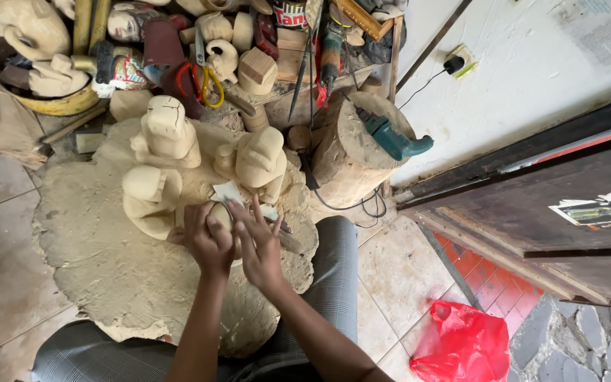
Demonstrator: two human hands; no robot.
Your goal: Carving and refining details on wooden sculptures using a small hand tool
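Note:
My left hand (206, 242) is closed around a small pale wooden carving (219, 212) held over a dusty mound of sawdust (107, 262). My right hand (259, 244) lies flat against the same piece, fingers spread, with a scrap of pale sandpaper (229, 192) sticking out above the fingertips. Three unpainted wooden figures stand just beyond: a tall one (167, 131), a rounded one (259, 159) and a lower one (150, 194) at the left.
A log stump (348, 159) carries a teal power drill (390, 138). Behind it is a cluttered shelf with carved pieces, scissors with red and yellow handles (199, 78) and tools. A red plastic bag (461, 343) lies on the tiles at the right, by a dark wooden door (567, 233).

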